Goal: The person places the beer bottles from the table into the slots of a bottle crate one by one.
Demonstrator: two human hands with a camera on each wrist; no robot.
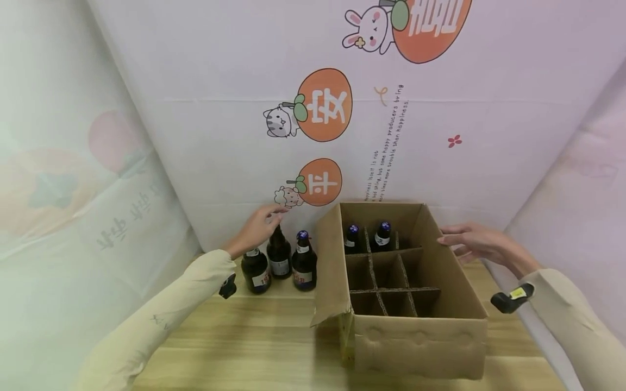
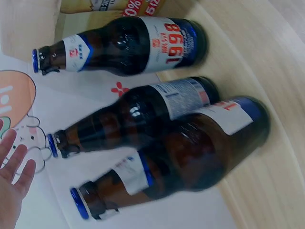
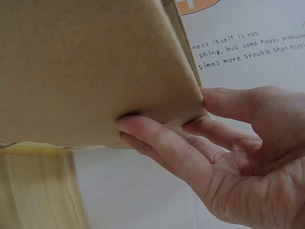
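Three bottles [image 1: 304,266] are stood on the surface [image 1: 235,342] beside the carton [image 1: 420,347]; probably heavy, slick and breakable, they are best gripped by the neck. The left hand [image 1: 260,231] is held loosely spread near them; the carton's side is pressed by the right hand [image 1: 481,244].

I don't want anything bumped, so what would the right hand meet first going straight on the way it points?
The cardboard box: the right hand touches its outer side. Past that wall, the dividers would probably come next, though the exact line is hard to judge.
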